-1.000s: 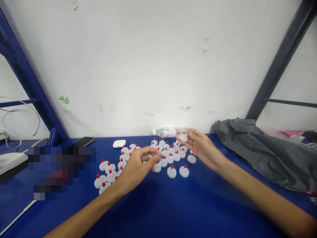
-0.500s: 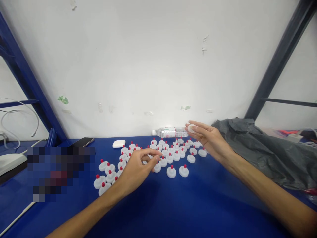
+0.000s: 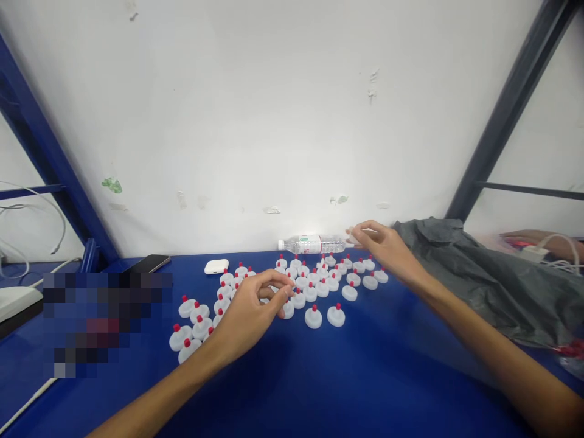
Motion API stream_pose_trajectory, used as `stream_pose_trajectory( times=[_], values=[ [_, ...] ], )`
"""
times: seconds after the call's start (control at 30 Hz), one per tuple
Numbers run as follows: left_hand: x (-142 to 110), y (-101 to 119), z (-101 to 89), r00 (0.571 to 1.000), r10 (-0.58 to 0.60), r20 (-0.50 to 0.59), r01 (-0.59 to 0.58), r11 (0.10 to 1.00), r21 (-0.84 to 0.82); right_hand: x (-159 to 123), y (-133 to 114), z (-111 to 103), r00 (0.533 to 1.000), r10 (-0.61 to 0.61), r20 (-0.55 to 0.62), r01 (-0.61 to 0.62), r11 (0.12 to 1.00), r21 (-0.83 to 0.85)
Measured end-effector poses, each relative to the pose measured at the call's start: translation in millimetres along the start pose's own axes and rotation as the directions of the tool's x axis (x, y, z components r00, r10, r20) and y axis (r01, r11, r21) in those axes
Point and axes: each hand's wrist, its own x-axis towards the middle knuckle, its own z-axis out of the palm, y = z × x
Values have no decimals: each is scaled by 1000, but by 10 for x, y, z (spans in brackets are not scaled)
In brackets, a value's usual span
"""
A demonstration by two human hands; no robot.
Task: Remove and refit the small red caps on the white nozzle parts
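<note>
Several white caps with red tips (image 3: 312,317) stand in a cluster on the blue table (image 3: 319,383). My left hand (image 3: 253,311) hovers over the cluster's near left part. Its fingers are curled, with thumb and forefinger close together; what they hold, if anything, is hidden. My right hand (image 3: 385,248) reaches to the far right of the cluster, near the wall. Its fingertips pinch a small white cap just past the end of a clear water bottle (image 3: 314,244) that lies on its side.
A crumpled grey plastic bag (image 3: 483,277) covers the table's right side. A white earbud case (image 3: 216,266) and a dark phone (image 3: 148,263) lie at the back left. Cables hang at far left. Another person's hand (image 3: 541,238) rests at far right beyond the dark frame post.
My right hand has lifted a white cap from the cluster and carried it up and to the right, toward the wall. My left hand has hardly moved.
</note>
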Motion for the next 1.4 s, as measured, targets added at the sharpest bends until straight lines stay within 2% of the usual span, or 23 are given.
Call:
stream_pose_trajectory(
  times=[0.03,0.07,0.13,0.2,0.27,0.43,0.53,0.6,0.67,0.73,0.8,0.87,0.97,1.07,1.13,1.23,1.3,1.4],
  values=[
    [-2,-3,4,1000,5,-1,-5,1000,-3,23,41,-37,998,-60,-33,52,981,-184],
    [-4,-9,7,1000,8,-1,-8,1000,2,48,85,-76,990,-131,-59,101,928,-360],
    [-9,-23,8,1000,16,-7,-16,1000,27,100,174,-158,971,-230,-66,139,765,-628],
    [-14,-38,5,1000,28,-11,-27,998,55,149,246,-244,981,-193,-38,94,631,-770],
    [-17,-48,3,999,41,-16,-39,997,74,183,294,-323,996,-87,-27,27,564,-825],
    [-25,-55,6,994,98,-50,-89,984,153,208,404,-446,997,53,-64,-82,502,-861],
    [-11,-103,-15,959,261,-113,-218,930,296,204,527,-472,986,149,-80,-140,452,-881],
    [20,-162,-57,901,415,-127,-319,831,455,202,619,-480,975,206,-83,-165,425,-890],
    [66,-223,-123,829,549,-104,-370,679,633,202,694,-484,967,245,-70,-171,420,-891],
    [116,-269,-205,781,620,-74,-354,538,765,206,735,-482,964,261,-50,-163,430,-888],
    [158,-290,-291,763,644,-59,-315,449,836,212,725,-467,972,234,-32,-138,449,-883],
    [186,-293,-370,756,652,-57,-280,401,872,214,659,-424,987,160,-5,-83,485,-870],
    [210,-286,-464,757,651,-58,-245,366,898,185,473,-285,996,-8,84,74,566,-821],
    [229,-285,-521,766,639,-66,-208,344,916,85,250,-62,963,-164,214,270,621,-736],
    [241,-291,-542,775,628,-65,-195,337,921,-15,128,101,920,-244,308,391,643,-659],
    [256,-307,-559,796,605,-36,-211,331,920,-169,26,305,819,-373,437,562,677,-475],
    [262,-318,-566,812,583,-18,-221,336,916,-251,2,394,765,-410,496,619,681,-391],
    [269,-325,-572,832,555,-16,-220,356,908,-331,-21,457,730,-416,542,644,684,-342]
  ],
)
